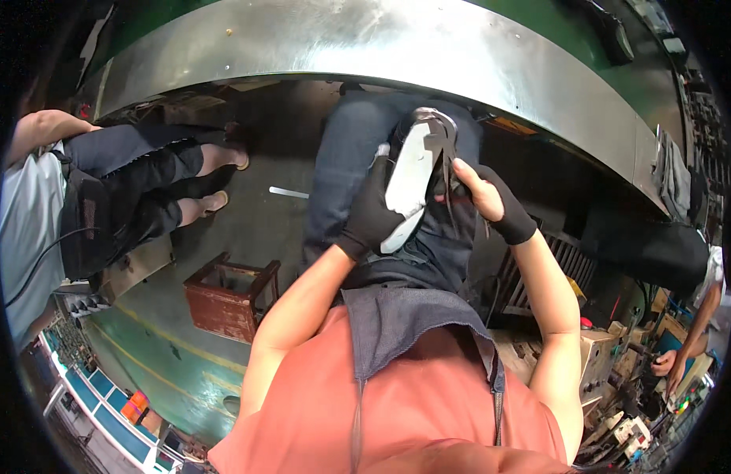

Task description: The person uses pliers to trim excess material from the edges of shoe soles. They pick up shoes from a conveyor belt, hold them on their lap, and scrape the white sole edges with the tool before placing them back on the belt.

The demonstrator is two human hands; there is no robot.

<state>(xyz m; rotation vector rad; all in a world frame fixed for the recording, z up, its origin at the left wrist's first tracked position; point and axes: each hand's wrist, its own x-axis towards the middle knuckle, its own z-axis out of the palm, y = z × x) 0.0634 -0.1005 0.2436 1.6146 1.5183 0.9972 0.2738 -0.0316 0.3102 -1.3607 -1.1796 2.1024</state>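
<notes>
An unfinished shoe [409,180] lies over my lap, its pale, flat sole side turned up and its toe pointing away from me. My left hand [371,215], in a black glove, is closed around its left side and near end. Dark straps [445,150] hang loose along the shoe's right side. My right hand [494,201], in a black glove with the thumb bare, is closed beside these straps, the thumb against them. Its other fingertips are mostly hidden. Dark blue cloth [330,170] covers my legs beneath the shoe.
A curved-looking metal bench edge [365,43] runs in front of my knees. A worn wooden stool [227,296] stands at left on the floor. One person [41,229] is at far left; another person's hand [665,363] shows at far right near cluttered tools. A white strip [289,192] lies left of my legs.
</notes>
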